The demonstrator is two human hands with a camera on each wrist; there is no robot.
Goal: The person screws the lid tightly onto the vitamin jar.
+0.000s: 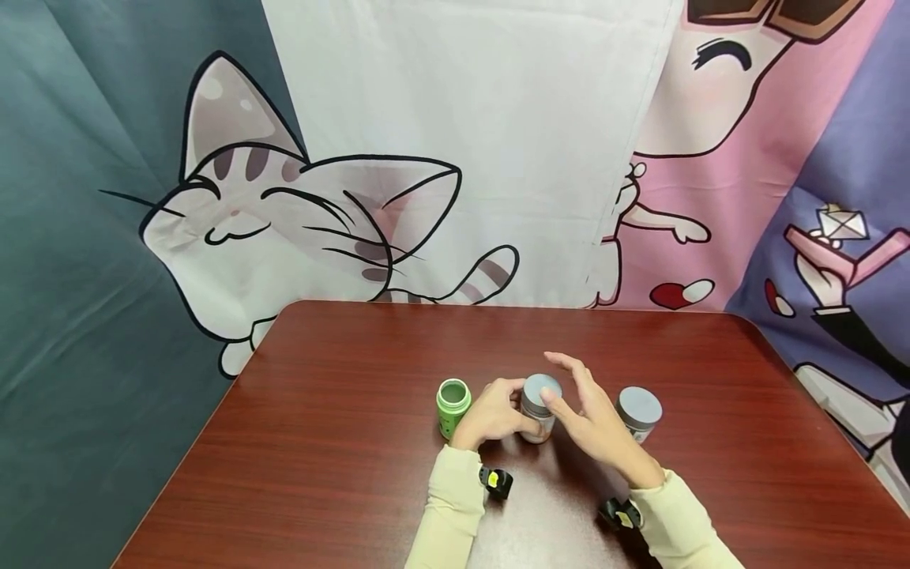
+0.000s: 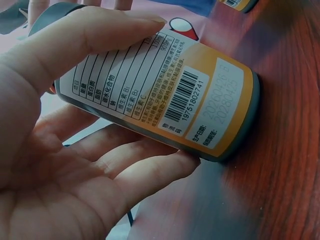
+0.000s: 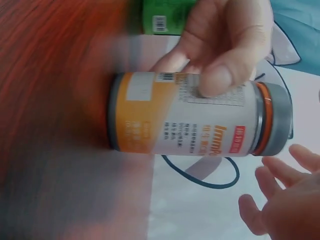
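Now, your left hand (image 1: 492,413) gripping the grey-lidded, white-and-orange cylindrical bottle (image 3: 195,120), just right of the lidless green plastic bottle (image 1: 451,401), your right hand (image 1: 596,420) farther right, fingers spread, holding nothing

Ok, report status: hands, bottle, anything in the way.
Left hand gripping white-and-orange bottle, upright, grey lid on. Right hand, fingers apart, beside lid; contact unclear. No obstruction seen between; green bottle close by left hand.
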